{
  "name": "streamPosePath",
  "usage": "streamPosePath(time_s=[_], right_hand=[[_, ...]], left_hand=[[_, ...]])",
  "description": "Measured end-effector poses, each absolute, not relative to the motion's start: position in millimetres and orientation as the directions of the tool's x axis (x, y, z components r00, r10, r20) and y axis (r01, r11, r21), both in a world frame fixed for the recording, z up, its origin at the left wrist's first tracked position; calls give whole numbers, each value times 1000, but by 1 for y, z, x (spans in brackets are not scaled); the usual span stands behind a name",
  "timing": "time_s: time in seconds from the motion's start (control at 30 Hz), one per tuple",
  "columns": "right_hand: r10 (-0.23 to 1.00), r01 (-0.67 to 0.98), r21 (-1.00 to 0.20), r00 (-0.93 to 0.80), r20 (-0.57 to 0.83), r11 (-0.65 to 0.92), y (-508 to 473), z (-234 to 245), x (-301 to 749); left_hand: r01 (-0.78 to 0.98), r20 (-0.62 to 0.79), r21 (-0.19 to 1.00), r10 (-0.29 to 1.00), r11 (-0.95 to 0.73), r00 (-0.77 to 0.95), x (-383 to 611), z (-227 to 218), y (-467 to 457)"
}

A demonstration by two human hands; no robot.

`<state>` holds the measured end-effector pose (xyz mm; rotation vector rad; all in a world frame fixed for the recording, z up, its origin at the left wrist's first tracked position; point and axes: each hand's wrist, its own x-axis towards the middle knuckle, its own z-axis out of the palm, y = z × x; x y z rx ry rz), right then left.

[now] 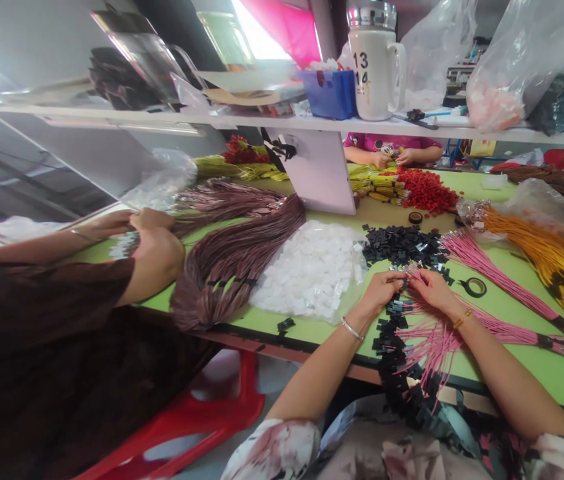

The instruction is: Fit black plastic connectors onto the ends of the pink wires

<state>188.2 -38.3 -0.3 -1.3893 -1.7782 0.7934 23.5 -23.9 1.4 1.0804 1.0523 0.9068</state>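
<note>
My left hand point(383, 291) is pinched closed at the edge of the black connector pile, its fingertips on a small black connector housing that they mostly cover. Close beside it, my right hand point(433, 289) is closed on the end of a pink wire, and the fingertips of both hands nearly meet. Below them a long chain of black connector housings point(391, 363) hangs over the table edge toward my lap, with loose pink wires point(425, 347) fanning out of it. Loose black housings point(402, 245) lie heaped just beyond my hands. A bundle of pink wires point(507, 280) stretches to the right.
Left of my hands lie a bag of white connectors point(309, 273) and brown wire bundles point(237, 260). Black tape point(475, 287) and yellow wires point(552, 247) are at right. A co-worker's hands point(149, 223) work at left; another person sits opposite. A shelf point(272, 121) crosses above.
</note>
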Motion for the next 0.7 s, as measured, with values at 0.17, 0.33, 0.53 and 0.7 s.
streamPosePath(time_s=[0.17, 0.33, 0.53, 0.7], right_hand=[[974, 484, -846, -152, 169, 222, -39, 0, 191], [992, 140, -986, 80, 103, 91, -35, 4, 199], [942, -221, -971, 334, 10, 88, -28, 13, 205], [988, -137, -989, 151, 42, 63, -34, 11, 197]], left_hand=[[98, -163, 985, 954, 143, 250, 21, 6, -29], [400, -50, 899, 867, -178, 497, 0, 26, -61], [401, 70, 811, 751, -426, 657, -14, 34, -73], [617, 186, 716, 941, -327, 283, -2, 18, -17]])
